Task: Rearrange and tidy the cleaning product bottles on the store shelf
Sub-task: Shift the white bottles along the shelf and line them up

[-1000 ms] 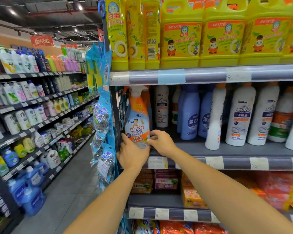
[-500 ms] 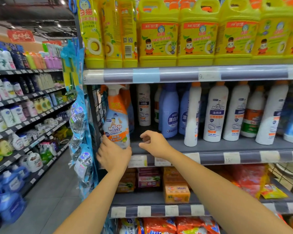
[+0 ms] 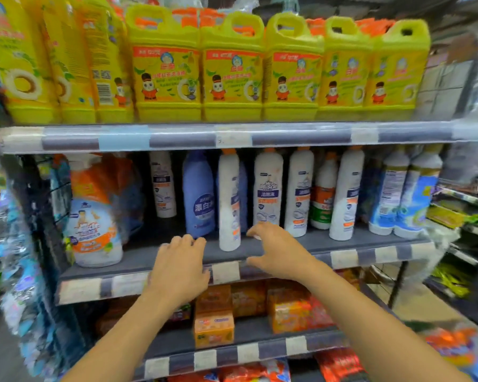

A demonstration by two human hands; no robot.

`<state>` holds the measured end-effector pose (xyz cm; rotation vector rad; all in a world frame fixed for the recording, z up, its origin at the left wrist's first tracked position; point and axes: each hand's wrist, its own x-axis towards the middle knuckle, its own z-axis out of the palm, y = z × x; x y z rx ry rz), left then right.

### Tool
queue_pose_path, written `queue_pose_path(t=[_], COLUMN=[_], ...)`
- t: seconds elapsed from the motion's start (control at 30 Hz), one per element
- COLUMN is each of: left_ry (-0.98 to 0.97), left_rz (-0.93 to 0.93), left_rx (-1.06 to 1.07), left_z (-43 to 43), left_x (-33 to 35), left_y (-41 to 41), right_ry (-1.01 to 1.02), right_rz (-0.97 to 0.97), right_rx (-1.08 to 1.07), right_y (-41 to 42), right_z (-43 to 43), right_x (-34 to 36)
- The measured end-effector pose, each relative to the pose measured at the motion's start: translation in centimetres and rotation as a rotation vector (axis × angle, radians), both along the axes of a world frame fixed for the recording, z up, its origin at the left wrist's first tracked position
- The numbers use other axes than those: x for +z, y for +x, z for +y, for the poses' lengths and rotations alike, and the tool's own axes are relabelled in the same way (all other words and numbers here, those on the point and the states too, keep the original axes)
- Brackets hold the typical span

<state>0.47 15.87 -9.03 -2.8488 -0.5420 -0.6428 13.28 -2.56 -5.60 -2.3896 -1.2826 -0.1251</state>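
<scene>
The orange and white spray bottle (image 3: 94,216) stands alone at the left end of the grey middle shelf (image 3: 370,241). My left hand (image 3: 180,268) hovers over the shelf's front edge, fingers loosely bent, holding nothing. My right hand (image 3: 276,250) is spread open just right of a tall white bottle (image 3: 229,205) standing near the front edge, without touching it. Behind stand a blue bleach bottle (image 3: 199,194) and a row of white toilet-cleaner bottles (image 3: 268,188), some set further back than others.
Yellow detergent jugs (image 3: 232,70) fill the shelf above. Orange soap boxes (image 3: 214,329) lie on the shelf below. Blue and white bottles (image 3: 406,191) stand at the middle shelf's right end. Hanging packets (image 3: 14,230) line the left upright.
My left hand has let go of the spray bottle, and both hands have moved right along the shelf toward the tall white bottle. The view has swung right.
</scene>
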Motion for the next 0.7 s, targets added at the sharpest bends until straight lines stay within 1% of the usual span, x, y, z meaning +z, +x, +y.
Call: queue_pose_path(t=[0.1,0.27,0.4,0.47,0.53,0.6,0.7], left_ry=[0.051,0.096,0.114,0.120,0.104,0.020,-0.267], left_rz=[0.069,0.093,0.091,0.087,0.062,-0.001,-0.148], left_rx=[0.033,0.078,0.112,0.153,0.215,0.294,0.354], left_z=[-1.2,-3.0,-4.3,-3.4,-2.9,-3.3,-4.0], left_x=[0.6,1.1,1.3,1.3,1.2,1.3,1.8], left_y=[1.3,2.8,4.5,4.6,4.9,5.8,7.4], right_ry=[-0.070,-0.097,-0.091,-0.057,0.020,0.119,0.269], right_rz=[-0.055,-0.073,-0.110,-0.074,-0.033,-0.006,0.064], right_rx=[-0.078,-0.231,-0.346,-0.386,-0.445,-0.520,-0.618], right_y=[2.1,5.2,8.6,9.7,11.1,12.8,15.0], right_z=[-4.1,-9.7,-13.3,-13.7,-14.3,-14.7,-14.1], right_x=[0.1,0.0,0.0,0.1,0.2,0.4,0.6])
